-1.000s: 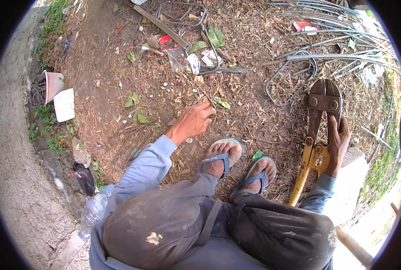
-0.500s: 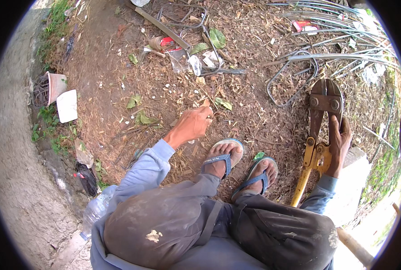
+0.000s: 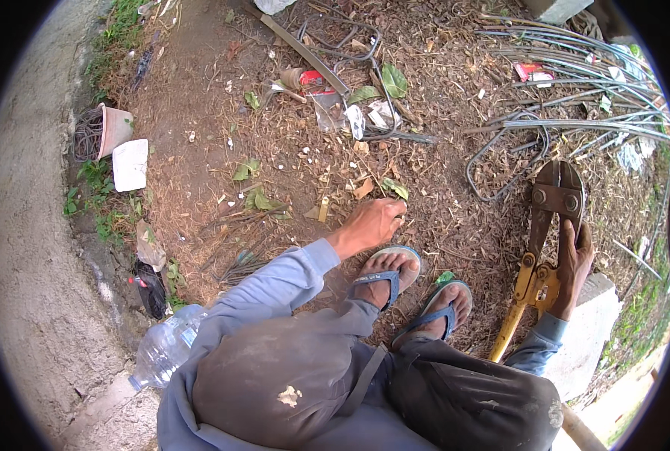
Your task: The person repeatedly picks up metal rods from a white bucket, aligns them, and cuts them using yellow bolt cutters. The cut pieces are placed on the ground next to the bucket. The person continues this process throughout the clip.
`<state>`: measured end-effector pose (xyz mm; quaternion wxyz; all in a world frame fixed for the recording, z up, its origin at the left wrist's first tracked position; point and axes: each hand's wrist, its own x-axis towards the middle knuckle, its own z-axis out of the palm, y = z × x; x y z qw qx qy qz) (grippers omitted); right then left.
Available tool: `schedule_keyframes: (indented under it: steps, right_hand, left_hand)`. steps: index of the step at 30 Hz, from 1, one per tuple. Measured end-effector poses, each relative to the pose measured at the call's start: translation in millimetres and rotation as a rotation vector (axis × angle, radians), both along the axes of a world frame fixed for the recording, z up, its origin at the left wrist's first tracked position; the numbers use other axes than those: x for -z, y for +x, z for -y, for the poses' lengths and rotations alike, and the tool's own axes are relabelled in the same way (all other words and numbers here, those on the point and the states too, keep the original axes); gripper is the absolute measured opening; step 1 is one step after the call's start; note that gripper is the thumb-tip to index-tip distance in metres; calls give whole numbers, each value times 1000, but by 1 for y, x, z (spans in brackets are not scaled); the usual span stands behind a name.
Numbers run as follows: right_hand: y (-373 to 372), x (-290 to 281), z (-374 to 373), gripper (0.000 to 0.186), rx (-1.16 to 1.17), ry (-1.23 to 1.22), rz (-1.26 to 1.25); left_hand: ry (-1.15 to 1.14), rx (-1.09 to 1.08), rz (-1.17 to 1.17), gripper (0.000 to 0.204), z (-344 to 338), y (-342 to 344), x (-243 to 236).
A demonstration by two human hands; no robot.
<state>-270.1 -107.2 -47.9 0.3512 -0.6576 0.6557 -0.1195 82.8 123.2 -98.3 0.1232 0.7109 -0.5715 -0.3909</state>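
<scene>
My right hand [image 3: 573,263] is wrapped round a large bolt cutter [image 3: 536,278], near where its yellow handle meets the dark jaws. The jaws point away from me and show a narrow gap at the tip. My left hand [image 3: 372,224] is low over the ground, just beyond my left sandal [image 3: 395,274]. Its fingers are curled together, and whatever they hold, if anything, is hidden. A brown leaf [image 3: 363,189] and a green leaf [image 3: 396,189] lie just past the knuckles.
Long metal rods [image 3: 576,124] and a bent rod loop [image 3: 493,177] lie at the right. A long flat tool [image 3: 301,49] lies among litter at the top. Wire fills a tipped bucket [image 3: 117,129] by the concrete wall [image 3: 30,248]. A plastic bottle [image 3: 166,349] lies beside my left knee.
The view has shifted, so the ground things sit lower and further right. My left hand has moved nearer my left sandal, fingers still curled. My right hand keeps its hold on the bolt cutter.
</scene>
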Motion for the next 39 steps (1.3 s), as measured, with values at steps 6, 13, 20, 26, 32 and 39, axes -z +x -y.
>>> schedule_keyframes:
  steps: [6,13,20,26,32,39]
  right_hand:
    - [1,5,0,36,-15,-57,21]
    - [3,3,0,35,-13,-56,68]
    - [0,2,0,36,30,-21,39]
    - [0,4,-1,37,36,-20,14]
    - [-2,4,0,38,27,-8,-14]
    - [2,-1,0,39,32,-7,-34]
  left_hand:
    - [87,-20,102,20,-2,-11,-6]
    - [42,8,47,28,-11,-6,13]
    - [-5,-71,1,29,-10,-2,1]
    - [49,-34,-2,28,-9,-5,0]
    - [141,-47,-66,26,-10,-3,-5]
    - [-35,-15,-41,25,-22,-8,6]
